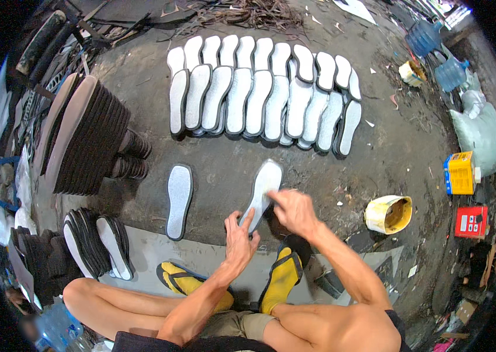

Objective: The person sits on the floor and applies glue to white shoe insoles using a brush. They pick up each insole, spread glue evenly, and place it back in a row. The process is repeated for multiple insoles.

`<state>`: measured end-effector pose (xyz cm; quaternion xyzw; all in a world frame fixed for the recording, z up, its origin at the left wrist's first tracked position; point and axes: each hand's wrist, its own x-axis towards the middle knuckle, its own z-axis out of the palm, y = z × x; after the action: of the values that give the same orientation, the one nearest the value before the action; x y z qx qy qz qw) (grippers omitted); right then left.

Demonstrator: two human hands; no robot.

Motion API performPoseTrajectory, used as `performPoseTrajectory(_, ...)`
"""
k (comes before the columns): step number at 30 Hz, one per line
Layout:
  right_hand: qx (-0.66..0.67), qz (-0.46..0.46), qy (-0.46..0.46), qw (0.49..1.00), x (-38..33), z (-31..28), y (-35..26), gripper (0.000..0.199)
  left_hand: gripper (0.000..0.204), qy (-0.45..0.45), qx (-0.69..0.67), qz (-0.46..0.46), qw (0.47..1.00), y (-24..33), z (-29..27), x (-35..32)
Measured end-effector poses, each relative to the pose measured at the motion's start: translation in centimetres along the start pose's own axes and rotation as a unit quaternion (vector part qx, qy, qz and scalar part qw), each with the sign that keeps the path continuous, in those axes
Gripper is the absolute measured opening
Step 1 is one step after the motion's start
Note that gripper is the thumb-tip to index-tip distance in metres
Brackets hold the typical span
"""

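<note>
While the person sits at the edge of the concrete floor point(224, 170), the largest item on it is the double row of white insoles point(262, 94), laid overlapping side by side well beyond the held insole. Left of the held insole, and further back, a tall stack of dark soles point(84, 138) leans on edge. Nearer the person, still left of the held insole, a smaller bundle of dark-edged soles point(98, 240) stands on edge. A single white insole point(179, 199) lies flat on the floor just left of the held insole, apart from it. Right of the held insole sits a yellow-stained bucket point(389, 214), open end facing left. Below the held insole, the person's feet wear yellow sandals point(280, 278).

The held insole point(262, 193) is white with a dark rim and is tilted, toe end pointing away from the person. The left hand point(241, 237) grips its near end, fingers closed narrowly around the heel edge with the thumb raised along it. The right hand point(292, 210) rests on the insole's middle from the right; its fingers are bent and pressed on the white surface. Whether it holds a tool cannot be told.
</note>
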<state>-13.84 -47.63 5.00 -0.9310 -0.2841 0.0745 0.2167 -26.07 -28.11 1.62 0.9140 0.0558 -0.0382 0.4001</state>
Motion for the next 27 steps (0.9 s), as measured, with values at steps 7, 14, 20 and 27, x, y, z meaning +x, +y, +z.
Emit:
performPoseTrajectory(7, 0.016, 0.057, 0.095, 0.994, 5.8, 0.8, 6.1, 0.036, 0.071, -0.030, -0.067, 0.016, 0.997, -1.1, -0.6, 2.9)
performPoseTrajectory(14, 0.072, -0.005, 0.084, 0.994, -5.5, 5.7, -6.2, 0.041, 0.065, -0.078, -0.103, 0.028, 0.991, -3.9, -3.2, 2.4)
performPoseTrajectory(20, 0.066, 0.185, 0.165, 0.966, 7.1, -0.9, 0.2, 0.034, 0.068, 0.008, -0.029, 0.025, 0.999, -1.8, -0.5, 1.4)
performPoseTrajectory(27, 0.006, -0.192, -0.097, 0.977, 10.7, 0.5, -0.2, 0.028, 0.075, 0.014, -0.027, -0.005, 1.000, -1.2, 0.0, 0.8)
